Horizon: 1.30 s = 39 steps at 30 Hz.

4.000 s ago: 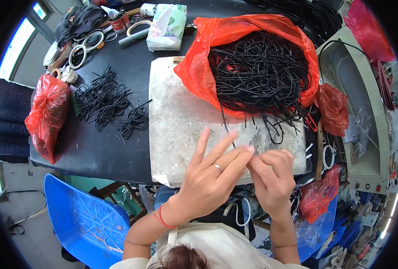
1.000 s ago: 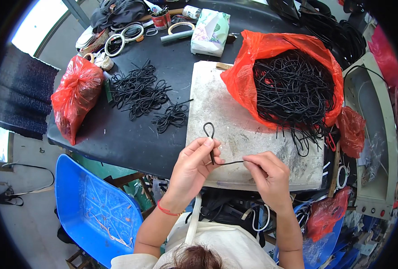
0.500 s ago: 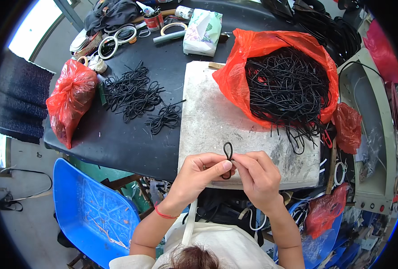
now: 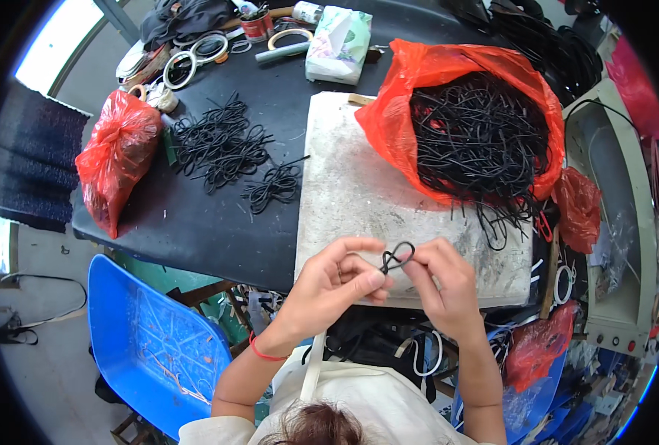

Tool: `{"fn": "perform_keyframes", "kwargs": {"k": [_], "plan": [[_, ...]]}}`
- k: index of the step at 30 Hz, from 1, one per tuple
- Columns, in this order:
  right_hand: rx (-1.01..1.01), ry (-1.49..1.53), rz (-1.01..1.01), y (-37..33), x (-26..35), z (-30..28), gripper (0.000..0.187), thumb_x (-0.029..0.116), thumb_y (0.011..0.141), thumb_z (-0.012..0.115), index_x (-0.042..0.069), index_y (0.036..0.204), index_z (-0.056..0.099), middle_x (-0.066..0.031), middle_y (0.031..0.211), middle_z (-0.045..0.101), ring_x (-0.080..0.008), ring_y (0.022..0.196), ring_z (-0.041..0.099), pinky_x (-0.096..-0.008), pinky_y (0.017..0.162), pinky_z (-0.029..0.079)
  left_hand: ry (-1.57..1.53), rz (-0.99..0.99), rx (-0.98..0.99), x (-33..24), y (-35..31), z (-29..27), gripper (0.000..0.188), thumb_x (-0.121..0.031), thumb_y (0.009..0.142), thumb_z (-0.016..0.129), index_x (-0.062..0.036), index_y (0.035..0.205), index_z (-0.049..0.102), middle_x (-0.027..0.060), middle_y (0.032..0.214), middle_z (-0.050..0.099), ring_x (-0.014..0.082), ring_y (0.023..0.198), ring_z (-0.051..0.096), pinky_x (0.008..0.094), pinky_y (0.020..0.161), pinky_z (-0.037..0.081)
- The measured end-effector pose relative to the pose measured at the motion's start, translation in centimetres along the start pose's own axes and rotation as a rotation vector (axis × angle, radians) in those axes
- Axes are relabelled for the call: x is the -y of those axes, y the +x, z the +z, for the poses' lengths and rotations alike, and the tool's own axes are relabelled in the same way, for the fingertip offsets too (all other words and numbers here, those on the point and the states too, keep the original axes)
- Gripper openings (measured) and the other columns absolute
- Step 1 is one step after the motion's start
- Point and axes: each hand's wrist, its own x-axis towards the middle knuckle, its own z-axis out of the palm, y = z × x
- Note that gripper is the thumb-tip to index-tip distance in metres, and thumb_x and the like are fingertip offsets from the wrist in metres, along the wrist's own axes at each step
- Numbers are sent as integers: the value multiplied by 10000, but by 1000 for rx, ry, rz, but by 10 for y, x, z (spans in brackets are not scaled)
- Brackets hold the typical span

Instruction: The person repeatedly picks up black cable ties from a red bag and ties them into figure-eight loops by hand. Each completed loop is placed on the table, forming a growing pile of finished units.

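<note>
Head view: a looped black cord point(image 4: 396, 258) is pinched between the left grip point(image 4: 328, 285) and right grip point(image 4: 439, 285), above the bench point(image 4: 196, 215) edge.

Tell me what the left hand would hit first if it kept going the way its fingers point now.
The left hand points right, toward the right hand. The looped black cord pinched between them comes first, then the right hand's fingers almost at once. Depth is hard to judge here.
</note>
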Motion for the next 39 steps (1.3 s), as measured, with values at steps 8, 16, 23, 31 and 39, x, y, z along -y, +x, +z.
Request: {"fn": "perform_keyframes", "kwargs": {"k": [8, 16, 23, 31, 39], "plan": [[61, 20, 12, -13, 18, 4, 209, -30, 775, 593, -16, 983, 610, -98, 750, 579, -173, 617, 555, -285, 529, 434, 472, 210, -121, 20, 6, -10, 256, -56, 873, 560, 39, 1111, 559, 85, 874, 633, 98, 773, 593, 226, 687, 506], [142, 729, 447, -16, 13, 10, 149, 50, 849, 585, -7, 978, 633, -56, 818, 632, -70, 705, 575, -203, 605, 486, 100, 123, -91, 15, 7, -4, 193, 4, 836, 582, 35, 1026, 586, 120, 924, 641, 130, 849, 613, 247, 759, 503], [-71, 527, 397, -10, 13, 23, 82, 75, 818, 628, -5, 832, 619, 4, 677, 611, -31, 595, 542, -181, 516, 431, 176, 331, -170, 26, 3, -1, 189, 18, 815, 610, 47, 1000, 593, 103, 927, 632, 129, 849, 613, 243, 760, 497], [-127, 622, 428, -3, 12, 27, 110, 78, 793, 661, -4, 776, 589, 0, 731, 577, -17, 617, 504, -166, 530, 405, 465, 470, -251, 28, 3, 1, 267, 15, 768, 627, 16, 1023, 548, 112, 827, 667, 131, 790, 647, 246, 721, 507], [53, 519, 307, -3, -2, 17, 110, 104, 800, 637, 11, 849, 604, -16, 852, 552, -57, 676, 479, -214, 611, 386, 665, 286, -36, 10, -3, 1, 405, 13, 762, 618, -17, 1111, 415, 114, 849, 656, 172, 815, 637, 269, 734, 495]]}}
